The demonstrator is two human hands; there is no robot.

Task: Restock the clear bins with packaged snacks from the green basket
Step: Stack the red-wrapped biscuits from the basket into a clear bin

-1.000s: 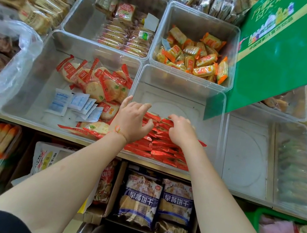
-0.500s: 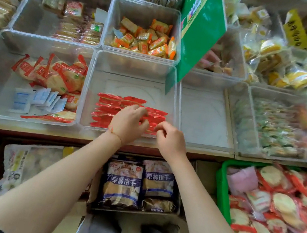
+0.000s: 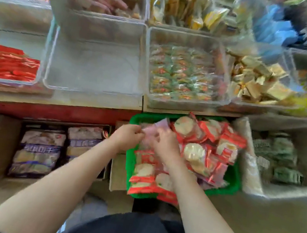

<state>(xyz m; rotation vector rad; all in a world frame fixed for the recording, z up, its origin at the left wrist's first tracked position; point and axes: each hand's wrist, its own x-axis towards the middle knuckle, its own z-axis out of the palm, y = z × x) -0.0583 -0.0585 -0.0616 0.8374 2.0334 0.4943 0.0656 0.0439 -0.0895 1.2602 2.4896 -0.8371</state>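
Both hands have moved from the near bin of flat red packets down and right to the green basket, and the view has swung right with them.

Shelf: a red-edged counter spans the scene, with clear bins in rows on top and cartons beneath it. Motion blur is heavy toward the far right.

Clear bins, near row, four counted from left:
- Bin 1 holds the flat red packets in a stack.
- Bin 2 shows only its bare floor.
- Bin 3 holds small green-and-orange wrapped snacks.
- Bin 4 holds tan and yellow wrapped pieces.
Far-row bins are too blurred to count.

Below the shelf, the green basket sits at centre right, filled with red-edged packets of round pale crackers. Right of it stands a clear tub of dark green packets. Left of it, open cartons hold two purple-banded bags.

Left hand and right hand meet over the far left corner of the basket; fingers of each are curled, pinching one pale pink packet between them.
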